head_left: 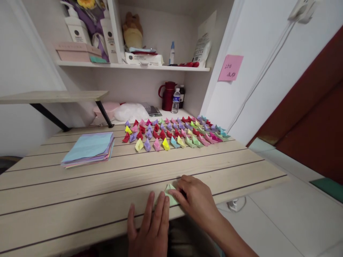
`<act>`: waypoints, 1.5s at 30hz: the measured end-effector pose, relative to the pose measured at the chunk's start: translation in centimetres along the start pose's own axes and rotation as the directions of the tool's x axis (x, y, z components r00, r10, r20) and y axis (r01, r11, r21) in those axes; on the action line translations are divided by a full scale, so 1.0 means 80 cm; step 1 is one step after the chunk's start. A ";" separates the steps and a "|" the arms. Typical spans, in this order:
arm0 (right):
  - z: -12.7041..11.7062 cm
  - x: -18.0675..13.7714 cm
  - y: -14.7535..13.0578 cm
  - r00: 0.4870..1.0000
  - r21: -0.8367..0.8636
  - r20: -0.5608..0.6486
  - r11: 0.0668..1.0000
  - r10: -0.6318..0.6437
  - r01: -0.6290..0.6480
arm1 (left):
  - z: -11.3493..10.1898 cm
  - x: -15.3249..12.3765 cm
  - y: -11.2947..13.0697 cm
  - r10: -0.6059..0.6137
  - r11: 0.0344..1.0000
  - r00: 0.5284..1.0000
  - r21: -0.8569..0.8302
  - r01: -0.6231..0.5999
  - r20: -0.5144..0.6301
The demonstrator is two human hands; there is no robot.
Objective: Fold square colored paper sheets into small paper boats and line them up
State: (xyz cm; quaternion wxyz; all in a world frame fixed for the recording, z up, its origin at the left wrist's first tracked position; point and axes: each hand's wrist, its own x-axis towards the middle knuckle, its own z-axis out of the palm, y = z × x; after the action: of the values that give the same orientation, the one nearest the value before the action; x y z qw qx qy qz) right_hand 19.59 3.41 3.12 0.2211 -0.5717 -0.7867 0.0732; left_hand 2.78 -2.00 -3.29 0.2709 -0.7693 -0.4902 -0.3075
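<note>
A pale green folded paper (pixel 169 193) lies at the near edge of the tabletop (pixel 80 192), pressed flat under both hands: left hand (pixel 150 228) fingers spread, right hand (pixel 194 200) pinching its edge. Farther off, rows of paper boats (pixel 174 134) stand; a paper stack (pixel 89 148) lies far left.

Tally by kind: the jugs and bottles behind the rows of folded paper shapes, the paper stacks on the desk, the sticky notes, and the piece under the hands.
Red jug: 1
Bottles: 2 (clear water bottle, dark bottle)
Paper stack: 1
Pink sticky note: 1
Light green piece: 1
Total: 6
</note>
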 end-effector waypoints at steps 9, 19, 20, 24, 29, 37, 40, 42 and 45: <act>-0.025 -0.013 0.019 0.992 0.351 0.065 0.933 -0.106 0.077 | 0.002 -0.008 0.000 -0.002 1.000 0.994 0.025 -0.001 0.113; -0.029 -0.024 0.040 0.928 0.312 0.086 0.895 -0.362 0.320 | -0.002 -0.004 0.005 -0.065 0.996 0.991 -0.045 0.071 0.119; -0.027 -0.024 0.039 0.936 0.304 0.078 0.903 -0.343 0.305 | -0.003 -0.004 0.005 -0.067 0.996 0.991 -0.051 0.073 0.118; -0.020 -0.023 0.032 0.975 0.367 0.029 0.910 -0.221 0.195 | -0.001 -0.006 0.004 -0.070 0.995 0.993 -0.063 0.076 0.098; -0.009 -0.022 0.023 0.995 0.291 -0.046 0.951 -0.093 0.102 | 0.004 -0.010 0.003 -0.075 0.994 0.995 -0.074 0.079 0.059; 0.002 -0.018 0.012 0.994 0.167 -0.088 0.983 -0.060 0.075 | 0.002 -0.006 0.005 -0.084 0.994 0.996 -0.064 0.087 0.040; 0.000 -0.018 0.011 0.992 0.177 -0.098 0.979 -0.083 0.099 | -0.005 -0.003 0.007 -0.088 0.995 0.988 -0.037 0.094 0.129; -0.001 -0.020 0.012 0.989 0.182 -0.106 0.976 -0.103 0.121 | -0.009 -0.001 0.007 -0.093 0.995 0.980 -0.023 0.098 0.177; -0.001 -0.031 0.013 0.977 0.112 -0.150 0.979 -0.153 0.171 | -0.011 0.001 0.005 -0.088 0.995 0.975 -0.019 0.094 0.203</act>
State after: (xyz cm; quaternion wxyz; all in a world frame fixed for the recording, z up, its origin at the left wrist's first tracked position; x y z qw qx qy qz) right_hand 21.13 1.47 2.14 0.3163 -0.4945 -0.8071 0.0632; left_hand 2.98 -2.74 -2.73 0.1947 -0.7770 -0.5454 -0.2468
